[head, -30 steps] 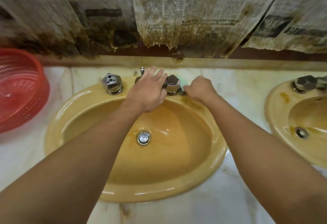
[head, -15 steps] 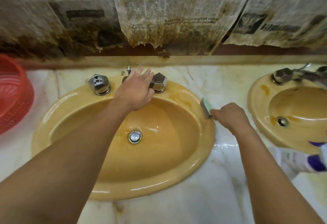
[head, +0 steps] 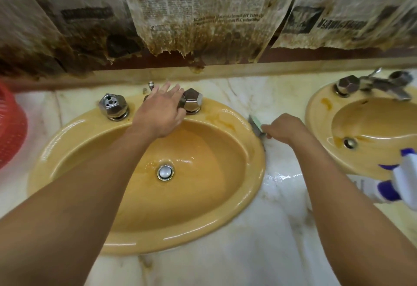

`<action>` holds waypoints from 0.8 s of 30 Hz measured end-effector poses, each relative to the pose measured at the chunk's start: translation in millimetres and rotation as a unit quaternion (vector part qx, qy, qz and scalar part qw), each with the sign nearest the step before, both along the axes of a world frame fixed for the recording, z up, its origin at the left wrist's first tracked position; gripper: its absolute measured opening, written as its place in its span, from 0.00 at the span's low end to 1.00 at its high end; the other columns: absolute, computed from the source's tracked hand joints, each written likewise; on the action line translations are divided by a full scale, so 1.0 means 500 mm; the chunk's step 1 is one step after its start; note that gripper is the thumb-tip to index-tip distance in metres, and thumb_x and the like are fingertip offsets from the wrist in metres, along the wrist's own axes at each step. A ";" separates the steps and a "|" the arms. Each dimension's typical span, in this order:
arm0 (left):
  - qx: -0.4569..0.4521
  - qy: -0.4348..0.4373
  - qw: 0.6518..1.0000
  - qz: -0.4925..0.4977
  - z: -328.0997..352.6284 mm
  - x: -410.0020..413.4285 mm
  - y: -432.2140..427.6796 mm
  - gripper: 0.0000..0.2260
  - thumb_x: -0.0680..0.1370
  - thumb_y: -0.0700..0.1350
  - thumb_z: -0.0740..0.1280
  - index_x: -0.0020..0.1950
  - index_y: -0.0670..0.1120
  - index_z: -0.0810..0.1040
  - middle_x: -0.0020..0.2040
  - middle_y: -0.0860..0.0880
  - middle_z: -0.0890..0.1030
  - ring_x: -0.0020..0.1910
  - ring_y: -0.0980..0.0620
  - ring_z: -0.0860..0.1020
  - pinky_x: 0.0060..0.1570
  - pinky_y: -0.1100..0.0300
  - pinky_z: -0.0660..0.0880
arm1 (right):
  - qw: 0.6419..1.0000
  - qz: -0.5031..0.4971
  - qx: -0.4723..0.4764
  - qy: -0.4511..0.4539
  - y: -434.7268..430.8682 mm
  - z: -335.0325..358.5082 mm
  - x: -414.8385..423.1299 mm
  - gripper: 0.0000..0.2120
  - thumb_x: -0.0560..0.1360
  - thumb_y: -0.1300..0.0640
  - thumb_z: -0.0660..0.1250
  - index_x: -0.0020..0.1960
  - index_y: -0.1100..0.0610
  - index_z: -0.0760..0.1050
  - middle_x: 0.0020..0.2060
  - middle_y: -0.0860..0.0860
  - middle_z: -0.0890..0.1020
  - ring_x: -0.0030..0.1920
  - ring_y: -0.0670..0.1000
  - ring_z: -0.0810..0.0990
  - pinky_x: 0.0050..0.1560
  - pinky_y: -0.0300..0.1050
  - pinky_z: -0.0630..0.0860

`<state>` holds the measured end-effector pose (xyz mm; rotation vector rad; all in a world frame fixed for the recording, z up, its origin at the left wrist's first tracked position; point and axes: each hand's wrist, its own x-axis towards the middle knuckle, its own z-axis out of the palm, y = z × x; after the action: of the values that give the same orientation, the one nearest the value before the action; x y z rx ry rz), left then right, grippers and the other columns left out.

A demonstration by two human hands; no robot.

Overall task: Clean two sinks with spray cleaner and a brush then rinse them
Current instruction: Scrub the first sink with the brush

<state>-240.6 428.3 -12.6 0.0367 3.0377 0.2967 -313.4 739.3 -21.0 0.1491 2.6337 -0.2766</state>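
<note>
**Brush at the right rim of the near sink**

The brush [head: 256,125], pale green with dark bristles, sits against the right outer rim of the mustard-yellow near sink [head: 140,240], where the rim meets the white marble counter [head: 282,229]. The right hand [head: 284,128] is clenched around its handle, knuckles up, just beside the rim. The left hand [head: 161,114] lies flat with fingers spread over the back of this sink, covering the spout between 2 chrome faceted taps; its fingertips touch the right tap [head: 191,100], while the left tap [head: 112,106] stands apart from it. The hand grips nothing. The basin looks wet and glossy, with a chrome drain plug [head: 165,172] at the bottom.

To the right, a 2nd yellow sink [head: 320,114] shows orange-brown stains near its tap and drain. A white and purple spray bottle [head: 404,179] stands at the right edge of view, near that sink's front rim. A red plastic basket [head: 11,125] sits at the far left of the counter. Stained, torn newspaper [head: 198,14] covers the wall behind.
</note>
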 end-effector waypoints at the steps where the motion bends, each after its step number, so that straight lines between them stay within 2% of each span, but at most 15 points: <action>1: 0.001 0.001 1.000 0.000 0.000 0.000 -0.001 0.27 0.83 0.49 0.54 0.82 0.44 0.56 0.82 0.46 0.58 0.82 0.46 0.52 0.81 0.48 0.46 | 1.000 -0.002 0.009 -0.001 0.015 -0.005 0.020 0.18 0.76 0.47 0.63 0.46 0.60 0.83 0.33 0.52 0.75 0.30 0.52 0.72 0.29 0.43 0.65; 3: 0.007 0.006 1.000 0.001 -0.001 0.000 -0.003 0.27 0.83 0.48 0.55 0.82 0.44 0.57 0.82 0.46 0.59 0.82 0.46 0.52 0.81 0.48 0.47 | 1.000 -0.016 0.013 0.001 0.048 -0.020 0.069 0.18 0.77 0.47 0.62 0.45 0.61 0.81 0.32 0.53 0.74 0.29 0.53 0.71 0.29 0.42 0.65; 6: 0.014 0.004 1.000 0.001 -0.001 -0.001 -0.002 0.27 0.83 0.48 0.55 0.82 0.43 0.57 0.81 0.45 0.60 0.82 0.46 0.52 0.81 0.48 0.46 | 0.999 -0.016 0.031 0.006 0.079 -0.045 0.122 0.20 0.77 0.46 0.60 0.45 0.61 0.82 0.33 0.52 0.73 0.35 0.53 0.73 0.30 0.42 0.62; 8: 0.016 0.000 1.000 0.005 0.001 0.000 0.001 0.27 0.83 0.48 0.55 0.82 0.44 0.56 0.81 0.45 0.60 0.82 0.46 0.52 0.81 0.48 0.46 | 0.999 -0.021 0.037 0.025 0.073 -0.048 0.123 0.21 0.78 0.46 0.60 0.42 0.61 0.80 0.35 0.52 0.73 0.35 0.53 0.72 0.31 0.44 0.62; 11: 0.018 -0.003 1.000 0.005 0.003 0.000 0.002 0.27 0.83 0.48 0.55 0.82 0.44 0.56 0.81 0.45 0.61 0.82 0.46 0.53 0.81 0.48 0.46 | 0.997 -0.038 0.029 0.067 0.025 -0.040 0.090 0.21 0.79 0.45 0.60 0.34 0.60 0.71 0.34 0.53 0.72 0.32 0.52 0.69 0.30 0.44 0.60; 14: 0.030 -0.005 0.999 0.013 0.002 -0.001 0.000 0.27 0.83 0.48 0.55 0.82 0.44 0.57 0.81 0.45 0.61 0.81 0.45 0.53 0.81 0.47 0.48 | 0.991 -0.058 -0.028 0.115 -0.041 -0.025 0.041 0.18 0.76 0.45 0.63 0.37 0.59 0.73 0.36 0.54 0.77 0.33 0.52 0.71 0.28 0.42 0.62; 17: 0.061 -0.005 0.998 0.027 0.008 0.003 0.003 0.26 0.83 0.48 0.55 0.81 0.45 0.59 0.81 0.45 0.61 0.81 0.44 0.54 0.80 0.46 0.50 | 0.987 -0.025 -0.065 0.143 -0.106 -0.011 0.019 0.14 0.76 0.47 0.64 0.42 0.59 0.74 0.41 0.56 0.76 0.40 0.58 0.75 0.37 0.44 0.69; 19: 0.079 -0.003 0.996 0.038 0.016 0.008 0.007 0.25 0.83 0.47 0.55 0.81 0.45 0.60 0.81 0.45 0.62 0.81 0.43 0.54 0.80 0.48 0.51 | 0.989 0.012 -0.062 0.134 -0.133 -0.005 0.016 0.14 0.76 0.48 0.64 0.43 0.59 0.73 0.42 0.55 0.75 0.41 0.58 0.75 0.38 0.45 0.71; 22: 0.095 0.008 0.994 0.049 0.022 0.011 0.009 0.25 0.83 0.46 0.56 0.80 0.45 0.62 0.80 0.44 0.63 0.81 0.43 0.55 0.79 0.50 0.51 | 0.992 0.068 -0.026 0.104 -0.151 -0.003 0.024 0.14 0.75 0.45 0.65 0.43 0.57 0.74 0.38 0.52 0.74 0.39 0.56 0.77 0.32 0.43 0.69; 24: 0.104 0.011 0.993 0.051 0.027 0.013 0.010 0.24 0.83 0.45 0.56 0.80 0.44 0.63 0.80 0.44 0.64 0.81 0.45 0.56 0.79 0.52 0.50 | 0.990 0.070 -0.015 0.121 -0.157 -0.004 0.032 0.14 0.76 0.45 0.65 0.44 0.57 0.74 0.39 0.53 0.75 0.39 0.56 0.76 0.32 0.43 0.68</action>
<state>-234.3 433.1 0.9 -0.1031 3.0224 0.6237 -297.6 660.5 -23.0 -0.0856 2.8617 -0.3034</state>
